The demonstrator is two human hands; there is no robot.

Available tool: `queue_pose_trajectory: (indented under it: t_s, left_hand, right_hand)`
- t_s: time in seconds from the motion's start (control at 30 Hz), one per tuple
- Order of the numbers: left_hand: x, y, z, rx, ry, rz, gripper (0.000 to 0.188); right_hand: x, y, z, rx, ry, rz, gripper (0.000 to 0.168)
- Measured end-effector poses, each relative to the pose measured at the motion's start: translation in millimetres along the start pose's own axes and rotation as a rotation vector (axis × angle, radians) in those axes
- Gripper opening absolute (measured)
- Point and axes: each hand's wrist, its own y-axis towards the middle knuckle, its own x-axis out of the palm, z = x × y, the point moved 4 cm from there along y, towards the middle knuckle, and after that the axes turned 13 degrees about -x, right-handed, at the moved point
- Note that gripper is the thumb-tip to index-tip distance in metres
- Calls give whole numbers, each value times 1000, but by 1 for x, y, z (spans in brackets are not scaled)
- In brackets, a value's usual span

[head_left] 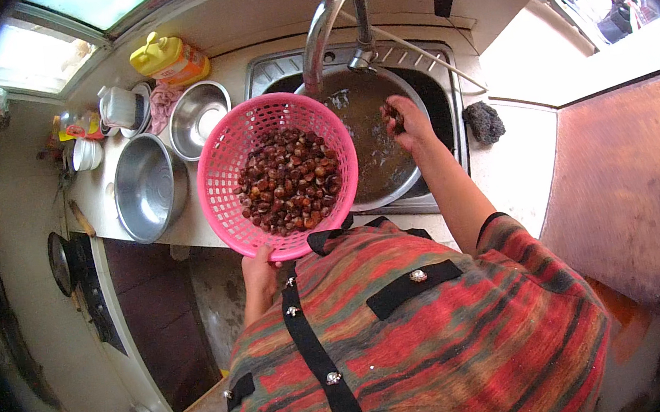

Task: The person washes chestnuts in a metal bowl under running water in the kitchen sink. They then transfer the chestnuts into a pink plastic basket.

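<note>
My left hand (pixel 262 276) grips the near rim of a pink plastic colander (pixel 222 211), which holds many small reddish-brown, rounded pieces that look like snails or nuts (pixel 291 180). The colander is tilted slightly and overlaps the left side of a metal basin (pixel 415 97) in the sink. Murky brown water (pixel 370 153) fills much of that basin. Over the water, my right hand (pixel 406 122) has its fingers curled around a few dark pieces of the same kind. A curved chrome faucet (pixel 326 22) arches above the basin.
Two steel bowls (pixel 144 189) (pixel 182 122) stand on the counter left of the colander. Behind them are a yellow jug (pixel 160 58), a pink cloth (pixel 164 103) and white bowls (pixel 86 154). A dark scouring pad (pixel 484 122) lies right of the steel sink (pixel 454 66).
</note>
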Motion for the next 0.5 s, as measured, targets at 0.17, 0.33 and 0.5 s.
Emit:
queue_pose_trajectory:
  t_s: [0.17,0.33,0.5]
  left_hand:
    - [-3,-2,0,-10,1,34,14]
    - [0,-4,2,-6,-16,21,14]
    - [5,-4,4,-14,-14,2,14]
  right_hand:
    - [117,-67,-33,-41,-281,-522,24]
    - [98,-37,-34,-81,-655,-497,31]
    - [-7,59,12,-211,-1383,-442,46]
